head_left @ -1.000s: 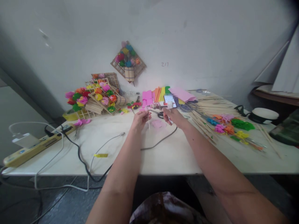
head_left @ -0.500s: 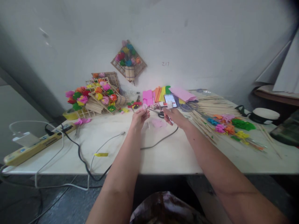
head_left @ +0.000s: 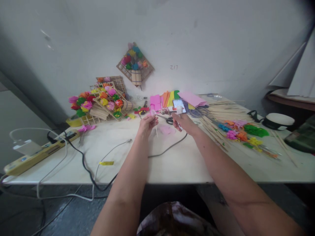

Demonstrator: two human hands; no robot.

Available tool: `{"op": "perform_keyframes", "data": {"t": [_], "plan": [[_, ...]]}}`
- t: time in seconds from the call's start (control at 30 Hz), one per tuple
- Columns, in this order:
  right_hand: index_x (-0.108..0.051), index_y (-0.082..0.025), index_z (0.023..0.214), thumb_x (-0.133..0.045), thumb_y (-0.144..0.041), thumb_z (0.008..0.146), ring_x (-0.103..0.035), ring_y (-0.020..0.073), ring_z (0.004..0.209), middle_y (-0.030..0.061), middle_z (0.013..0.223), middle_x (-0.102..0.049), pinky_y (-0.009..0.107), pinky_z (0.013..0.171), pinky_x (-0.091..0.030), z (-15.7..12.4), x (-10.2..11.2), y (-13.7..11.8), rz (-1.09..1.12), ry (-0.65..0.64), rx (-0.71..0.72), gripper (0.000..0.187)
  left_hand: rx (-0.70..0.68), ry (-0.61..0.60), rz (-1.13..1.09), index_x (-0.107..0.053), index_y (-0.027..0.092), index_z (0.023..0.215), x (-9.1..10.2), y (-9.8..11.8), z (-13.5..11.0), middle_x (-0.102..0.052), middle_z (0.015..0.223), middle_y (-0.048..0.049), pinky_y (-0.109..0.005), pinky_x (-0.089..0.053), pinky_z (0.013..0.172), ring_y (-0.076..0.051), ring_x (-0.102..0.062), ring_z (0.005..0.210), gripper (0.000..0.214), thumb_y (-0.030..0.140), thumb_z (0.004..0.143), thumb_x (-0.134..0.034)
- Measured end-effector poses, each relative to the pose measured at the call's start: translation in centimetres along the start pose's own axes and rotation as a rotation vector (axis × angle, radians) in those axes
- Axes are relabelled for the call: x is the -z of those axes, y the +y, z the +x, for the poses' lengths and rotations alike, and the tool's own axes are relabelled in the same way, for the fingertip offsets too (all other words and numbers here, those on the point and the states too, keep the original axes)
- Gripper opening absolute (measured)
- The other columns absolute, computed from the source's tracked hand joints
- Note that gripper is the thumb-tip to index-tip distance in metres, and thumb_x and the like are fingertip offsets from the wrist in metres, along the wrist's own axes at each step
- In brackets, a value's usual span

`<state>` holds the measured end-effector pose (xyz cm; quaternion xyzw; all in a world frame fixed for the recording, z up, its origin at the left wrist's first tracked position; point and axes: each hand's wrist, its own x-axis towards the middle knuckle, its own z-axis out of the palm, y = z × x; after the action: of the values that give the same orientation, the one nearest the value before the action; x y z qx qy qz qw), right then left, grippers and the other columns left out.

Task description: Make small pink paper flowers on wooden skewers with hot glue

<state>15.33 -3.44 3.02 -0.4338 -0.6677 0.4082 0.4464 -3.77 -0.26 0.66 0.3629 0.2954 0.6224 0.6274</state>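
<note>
My left hand [head_left: 148, 124] is closed in a pinch on a thin pale stick [head_left: 156, 130]. Pale pink paper [head_left: 153, 112] shows at the stick's upper end, above my fingertips. Just to the right, my right hand [head_left: 181, 122] is closed around a small white bottle [head_left: 179, 109], which looks like a glue bottle; part of it is hidden by the fingers. Between the hands lie black-handled scissors [head_left: 169, 121]. Pale pink paper petals [head_left: 167, 129] rest on the white table [head_left: 177, 170] below them. A lit phone [head_left: 183, 104] lies behind my right hand.
Paper flowers on bamboo frames [head_left: 103, 101] are heaped at the left. A power strip [head_left: 46, 149] and cables [head_left: 85, 160] lie in front of them. Folded coloured paper [head_left: 155, 102] is at the back. Bamboo sticks [head_left: 226, 111] and loose paper flowers [head_left: 242, 134] spread across the right.
Both hands keep nearly the same place and hold. The stick and pink paper in my left hand have shifted very slightly.
</note>
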Motion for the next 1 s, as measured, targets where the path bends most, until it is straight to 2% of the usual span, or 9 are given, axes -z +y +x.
{"op": "perform_keyframes", "data": {"t": [0.43,0.63,0.77,1.0], "plan": [[-0.048,-0.017,0.054,-0.049,-0.063,0.074,-0.041,0.0062,0.032,-0.0011,0.045,-0.051,0.020,0.029,-0.031,-0.16,-0.11,-0.10,0.025,-0.009,-0.008,0.050,0.018,-0.036,-0.018,-0.059,0.010,0.070,0.17,-0.11,0.00,-0.064,0.068,-0.0031,-0.022,-0.050,0.058,-0.008,-0.058,0.053,0.010,0.012,0.064,-0.067],[-0.049,-0.017,0.052,-0.048,-0.063,0.075,-0.040,0.0065,0.032,-0.0013,0.039,-0.048,0.019,0.030,-0.032,-0.22,-0.14,-0.10,-0.017,-0.036,-0.033,0.052,0.036,-0.029,-0.034,-0.059,0.010,0.071,-0.03,-0.29,0.01,-0.063,0.067,-0.0026,-0.021,-0.050,0.059,-0.007,-0.058,0.054,0.009,0.010,0.066,-0.067],[-0.050,-0.016,0.053,-0.049,-0.063,0.074,-0.042,0.0065,0.032,0.0000,0.044,-0.052,0.019,0.030,-0.033,-0.11,-0.16,0.11,-0.018,-0.032,-0.039,0.051,0.071,-0.032,-0.046,-0.057,0.012,0.074,0.01,-0.43,-0.01,-0.064,0.068,-0.0022,-0.021,-0.050,0.055,-0.008,-0.058,0.052,0.011,0.011,0.068,-0.066],[-0.051,-0.016,0.050,-0.047,-0.063,0.075,-0.040,0.0065,0.031,-0.0002,0.038,-0.048,0.019,0.031,-0.032,-0.32,-0.22,-0.14,-0.056,-0.038,-0.036,0.054,0.128,-0.039,-0.038,-0.054,0.015,0.074,-0.14,-0.27,-0.23,-0.060,0.060,0.0001,-0.019,-0.047,0.049,-0.007,-0.055,0.046,0.013,0.016,0.070,-0.066]]}}
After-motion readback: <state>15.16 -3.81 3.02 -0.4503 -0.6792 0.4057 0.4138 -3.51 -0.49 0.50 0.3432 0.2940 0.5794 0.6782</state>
